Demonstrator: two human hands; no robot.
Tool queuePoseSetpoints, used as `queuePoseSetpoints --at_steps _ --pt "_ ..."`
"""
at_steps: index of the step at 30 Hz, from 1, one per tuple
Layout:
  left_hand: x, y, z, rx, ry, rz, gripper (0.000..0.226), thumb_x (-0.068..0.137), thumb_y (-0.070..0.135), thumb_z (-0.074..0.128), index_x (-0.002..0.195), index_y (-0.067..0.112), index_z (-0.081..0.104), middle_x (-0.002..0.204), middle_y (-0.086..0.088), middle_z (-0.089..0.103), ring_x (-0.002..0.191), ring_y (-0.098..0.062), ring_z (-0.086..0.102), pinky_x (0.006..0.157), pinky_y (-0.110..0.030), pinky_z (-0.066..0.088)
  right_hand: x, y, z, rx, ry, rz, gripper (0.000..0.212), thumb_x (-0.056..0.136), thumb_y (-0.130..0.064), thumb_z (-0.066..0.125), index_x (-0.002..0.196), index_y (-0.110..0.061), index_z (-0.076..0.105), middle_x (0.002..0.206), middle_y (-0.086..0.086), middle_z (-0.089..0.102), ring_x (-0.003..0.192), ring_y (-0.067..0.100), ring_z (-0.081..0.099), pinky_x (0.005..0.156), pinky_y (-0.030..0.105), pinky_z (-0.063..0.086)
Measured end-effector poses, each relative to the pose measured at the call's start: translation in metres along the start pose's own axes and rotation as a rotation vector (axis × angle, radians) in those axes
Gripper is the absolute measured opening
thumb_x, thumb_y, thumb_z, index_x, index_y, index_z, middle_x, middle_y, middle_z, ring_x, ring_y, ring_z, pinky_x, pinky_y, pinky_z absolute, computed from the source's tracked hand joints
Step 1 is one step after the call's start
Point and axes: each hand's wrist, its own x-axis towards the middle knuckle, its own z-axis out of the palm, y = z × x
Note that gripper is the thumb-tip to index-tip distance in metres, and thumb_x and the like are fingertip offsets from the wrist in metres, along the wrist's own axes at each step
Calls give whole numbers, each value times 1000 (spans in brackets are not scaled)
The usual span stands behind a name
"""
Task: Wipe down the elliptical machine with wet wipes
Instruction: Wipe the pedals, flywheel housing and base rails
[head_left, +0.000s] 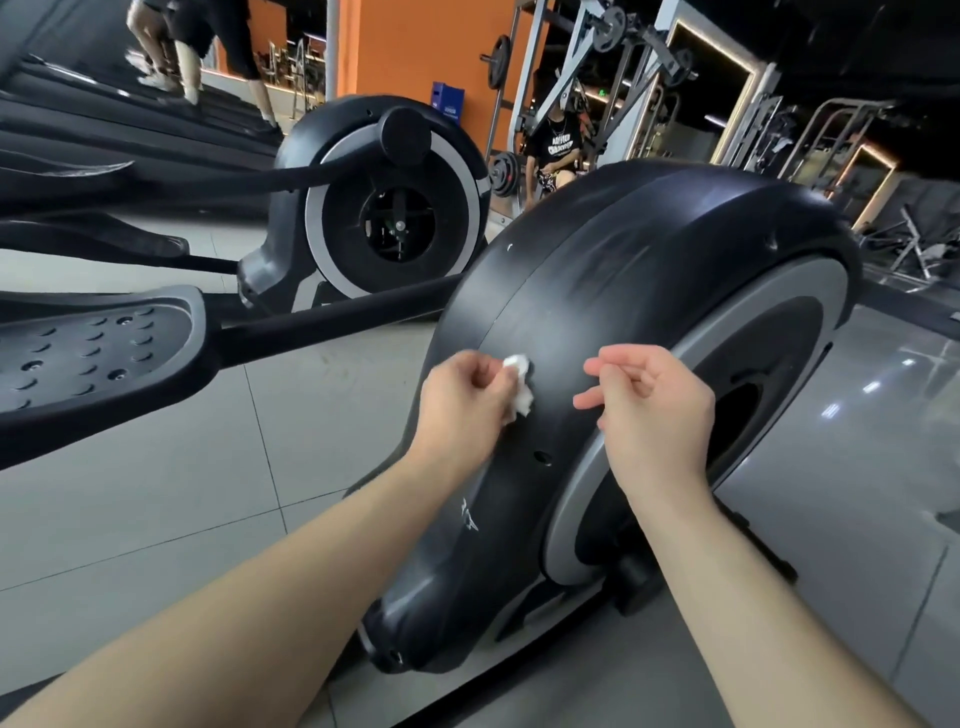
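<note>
The elliptical machine's black flywheel housing (613, 270) fills the middle of the view, with a grey ring and dark hub on its right side. My left hand (462, 400) grips a crumpled white wet wipe (519, 384) and holds it against the housing's rounded back surface. My right hand (654, 410) hovers just right of the wipe, over the housing, fingers loosely curled and holding nothing. A faint streaky sheen shows higher up on the housing.
The elliptical's black foot pedal (93, 358) and its arm reach in from the left. A second elliptical flywheel (395, 208) stands behind. Grey tiled floor (208, 493) lies below. A person sits at a weight machine (556, 150) farther back; another person's legs move on a treadmill at top left.
</note>
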Motion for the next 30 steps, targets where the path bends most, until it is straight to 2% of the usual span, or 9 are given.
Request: queuePoseSetpoints --at_steps 4,9,12,14,19,23,27,30 --pt "3 3 7 -10 22 8 33 97 36 64 85 6 60 70 1 75 60 -14 64 70 -34 55 -1 2 0 -6 4 -10 27 93 0 53 91 -21 70 87 -9 76 67 13 74 71 38 56" --pt "-8 -25 -8 -21 12 -122 38 98 37 64 86 1 61 73 -2 76 67 -25 70 75 -43 60 -2 2 0 -13 -4 -12 28 93 1 53 90 -22 69 87 -10 75 67 13 74 69 39 56" --pt "-6 -11 -2 -32 3 -51 34 98 37 64 84 6 60 73 0 76 64 -18 67 73 -38 57 -1 1 2 -5 8 -19 27 93 0 53 90 -21 70 86 -9 75 65 13 73 66 33 51" --pt "-4 0 5 -59 -1 -18 34 97 38 66 85 6 59 73 -2 76 64 -19 67 73 -40 57 0 2 3 -9 11 -27 27 92 -1 53 91 -22 69 86 -9 75 65 14 73 64 30 49" --pt "-8 -11 1 -48 0 -60 33 97 36 67 84 7 59 71 -2 75 63 -19 67 70 -42 58 -2 5 1 -31 0 -61 27 93 1 51 92 -20 69 86 -10 74 64 11 72 60 17 47" --pt "-13 -11 -7 -84 -15 -131 29 99 25 66 78 7 60 61 5 72 53 -7 61 56 -18 49 -2 3 2 -28 13 -70 28 93 0 51 92 -20 69 85 -10 74 62 10 71 60 14 47" --pt "-4 6 0 -113 -9 -86 27 97 23 68 76 8 61 61 3 71 54 -9 61 57 -17 48 -2 3 6 -35 24 -85 26 94 -2 51 92 -22 68 85 -10 73 62 10 71 61 16 47" --pt "4 7 4 -76 20 -95 27 95 29 70 78 9 63 55 1 67 52 -10 60 59 -21 49 -3 5 6 -42 20 -96 26 94 -1 51 92 -21 68 85 -11 73 61 9 70 60 14 47"
